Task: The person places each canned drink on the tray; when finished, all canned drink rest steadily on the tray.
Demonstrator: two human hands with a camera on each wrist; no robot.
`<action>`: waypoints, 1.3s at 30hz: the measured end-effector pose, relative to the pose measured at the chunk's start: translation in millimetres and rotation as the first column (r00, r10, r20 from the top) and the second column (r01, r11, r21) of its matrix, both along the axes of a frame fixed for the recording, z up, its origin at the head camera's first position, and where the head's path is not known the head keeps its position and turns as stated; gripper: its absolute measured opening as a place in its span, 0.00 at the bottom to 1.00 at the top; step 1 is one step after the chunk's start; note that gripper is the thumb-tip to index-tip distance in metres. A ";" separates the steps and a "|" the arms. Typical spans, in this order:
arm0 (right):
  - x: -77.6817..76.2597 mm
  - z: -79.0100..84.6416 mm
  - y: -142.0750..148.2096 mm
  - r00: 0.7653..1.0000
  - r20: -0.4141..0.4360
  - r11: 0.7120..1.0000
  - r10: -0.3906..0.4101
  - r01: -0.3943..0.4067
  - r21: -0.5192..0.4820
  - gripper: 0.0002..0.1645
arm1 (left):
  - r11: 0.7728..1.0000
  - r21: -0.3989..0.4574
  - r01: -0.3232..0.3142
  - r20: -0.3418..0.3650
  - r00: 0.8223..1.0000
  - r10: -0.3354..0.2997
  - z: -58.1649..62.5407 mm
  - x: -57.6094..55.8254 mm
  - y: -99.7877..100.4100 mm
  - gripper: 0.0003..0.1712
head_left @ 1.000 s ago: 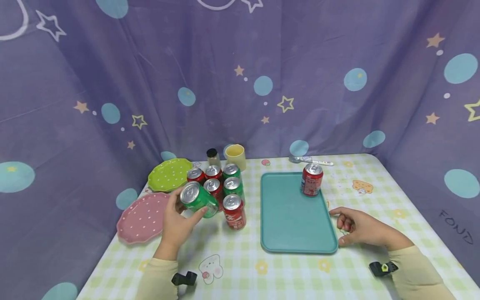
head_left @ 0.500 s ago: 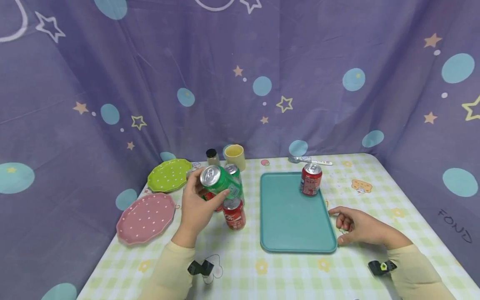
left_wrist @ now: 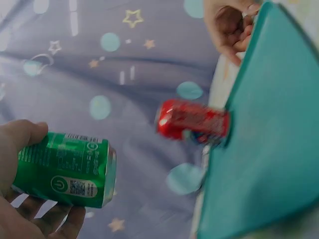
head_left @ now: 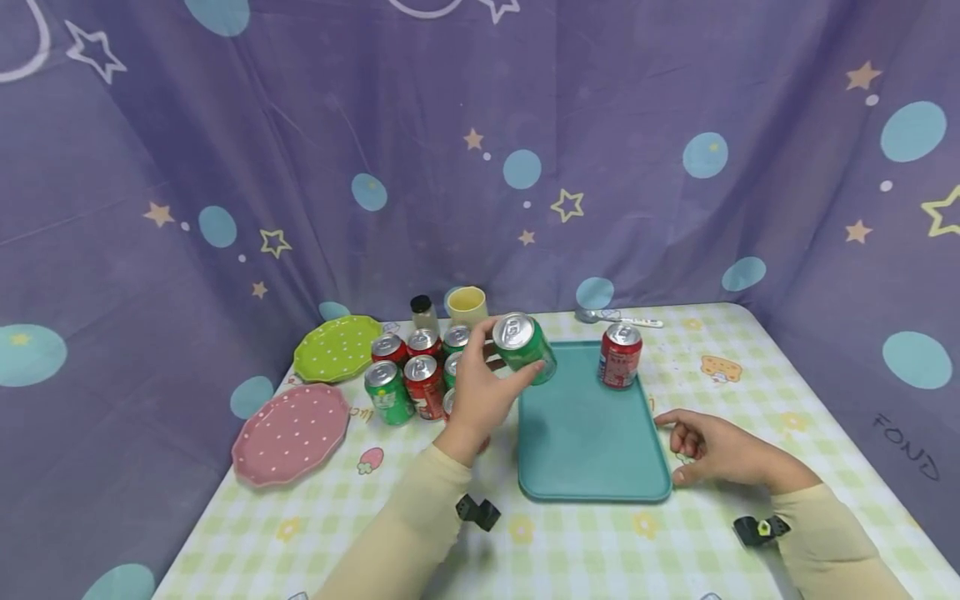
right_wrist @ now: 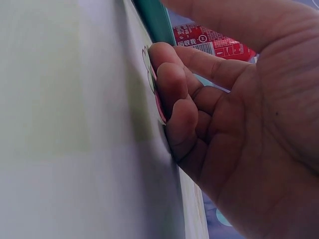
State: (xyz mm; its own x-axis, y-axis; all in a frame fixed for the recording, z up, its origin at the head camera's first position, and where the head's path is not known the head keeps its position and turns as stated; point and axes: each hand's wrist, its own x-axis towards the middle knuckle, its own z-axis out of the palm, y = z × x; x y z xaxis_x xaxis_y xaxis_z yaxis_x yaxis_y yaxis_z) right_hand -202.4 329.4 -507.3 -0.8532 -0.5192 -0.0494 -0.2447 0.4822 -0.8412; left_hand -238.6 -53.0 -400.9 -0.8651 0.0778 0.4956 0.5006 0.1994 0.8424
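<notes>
My left hand (head_left: 483,392) grips a green soda can (head_left: 528,354), tilted and held in the air over the left part of the teal tray (head_left: 592,450). In the left wrist view the thumb and fingers curl round this can (left_wrist: 65,169). A red soda can (head_left: 620,357) stands upright at the tray's far right corner. My right hand (head_left: 723,454) rests on the table at the tray's right edge, with index finger and thumb at the rim and the other fingers loosely bent. Left of the tray, several red and green cans (head_left: 425,387) stand together, partly hidden by my left hand.
A pink dotted plate (head_left: 292,433) and a green dotted plate (head_left: 337,348) lie at the left. Behind the cans stand a black-capped jar (head_left: 423,315) and a yellow cup (head_left: 467,308). A spoon (head_left: 622,319) lies at the table's back edge, before a purple curtain (head_left: 420,125).
My left hand has carried the green can rightward, from the left of the can group, across it, to above the tray. The right hand, the tray and the red can on it stay in place.
</notes>
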 end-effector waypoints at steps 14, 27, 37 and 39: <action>-1.3 0.7 2.2 1.000 -0.001 1.000 -0.012 0.012 0.019 0.50 | 0.997 -0.073 -0.035 0.221 0.974 0.051 -49.7 -25.8 70.5 0.43; -3.4 -1.2 0.2 1.000 0.020 1.000 -0.016 0.015 0.018 0.51 | 0.983 -0.171 -0.073 0.305 0.944 0.124 -78.0 -63.7 88.4 0.43; -2.2 -1.0 -0.2 1.000 0.014 0.999 -0.028 0.027 0.033 0.51 | 0.971 -0.231 -0.067 0.338 0.930 0.145 -75.9 -72.1 103.7 0.42; -1.7 -0.2 -0.4 0.999 0.018 0.999 -0.030 0.029 0.034 0.51 | 0.968 -0.240 -0.070 0.332 0.931 0.150 -75.3 -72.5 105.9 0.42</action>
State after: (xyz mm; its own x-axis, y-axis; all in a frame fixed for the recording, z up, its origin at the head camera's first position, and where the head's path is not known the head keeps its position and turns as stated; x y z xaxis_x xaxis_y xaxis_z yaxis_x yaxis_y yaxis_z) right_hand -204.1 329.1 -507.6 -0.8668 -0.4918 -0.0827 -0.2144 0.5171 -0.8286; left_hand -311.1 52.9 -476.3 -0.9883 0.0448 0.1459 0.1507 0.4367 0.8869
